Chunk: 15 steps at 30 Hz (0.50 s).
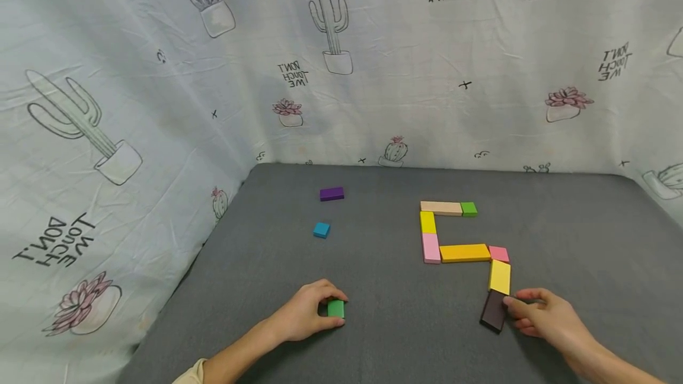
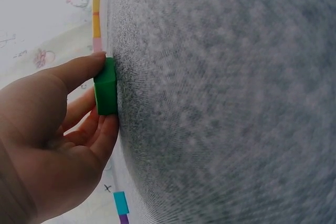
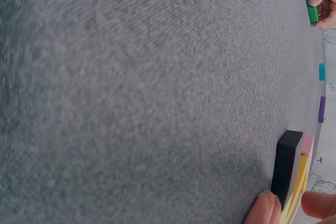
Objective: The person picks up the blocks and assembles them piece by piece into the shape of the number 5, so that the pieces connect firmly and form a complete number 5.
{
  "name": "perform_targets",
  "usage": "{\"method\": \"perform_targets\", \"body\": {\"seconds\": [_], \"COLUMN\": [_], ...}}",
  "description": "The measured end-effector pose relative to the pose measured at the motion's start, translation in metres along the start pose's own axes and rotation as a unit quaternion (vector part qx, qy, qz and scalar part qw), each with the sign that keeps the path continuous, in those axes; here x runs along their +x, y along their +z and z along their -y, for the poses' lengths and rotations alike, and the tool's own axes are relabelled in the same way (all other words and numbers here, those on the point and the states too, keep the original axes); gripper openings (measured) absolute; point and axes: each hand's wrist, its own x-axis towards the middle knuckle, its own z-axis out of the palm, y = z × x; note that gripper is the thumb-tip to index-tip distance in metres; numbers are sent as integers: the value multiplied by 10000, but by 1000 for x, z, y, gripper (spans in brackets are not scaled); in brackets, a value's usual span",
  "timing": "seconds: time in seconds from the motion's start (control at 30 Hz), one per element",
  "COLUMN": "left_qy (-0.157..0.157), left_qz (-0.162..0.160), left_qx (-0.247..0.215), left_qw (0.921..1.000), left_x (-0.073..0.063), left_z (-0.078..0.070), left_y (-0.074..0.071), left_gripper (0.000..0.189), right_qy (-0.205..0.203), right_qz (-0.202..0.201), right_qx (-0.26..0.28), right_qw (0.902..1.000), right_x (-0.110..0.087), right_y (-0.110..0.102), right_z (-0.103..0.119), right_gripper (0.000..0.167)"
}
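Observation:
My left hand pinches a small green block between thumb and fingers, low over the grey cloth. The left wrist view shows the fingertips on opposite ends of that green block. At the right, a dark brown block lies slightly slanted at the near end of a bent row of blocks, its far end against a yellow block. My right hand is beside it, one fingertip at its right edge. In the right wrist view, fingertips overlap the near part of the dark block, and the digits stand apart.
The row continues through a coral block, an orange-yellow block, a pink block, another yellow block, a beige block and a lime block. Blue and purple blocks lie apart. A printed curtain encloses the table.

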Motion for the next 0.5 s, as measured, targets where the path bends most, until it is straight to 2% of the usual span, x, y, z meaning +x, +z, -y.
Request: {"method": "perform_targets", "body": {"seconds": [0.2,0.33,0.5], "left_qy": [-31,-48,-36], "left_qz": [-8,13,0], "left_qx": [-12,-34,-70], "left_qw": [10000,10000,10000], "left_x": [0,-1,-1], "left_z": [1,2,3], "left_y": [-2,-2,0], "left_gripper": [29,29,28], "right_qy": [-257,-450,-950], "right_qz": [-427,-583,-90], "right_qx": [-424,-151,165], "right_qw": [9979,9972,9953], "right_x": [4,10,22], "right_y": [-8,-19,-36], "right_z": [3,9,24], "right_gripper": [77,76,80]}}
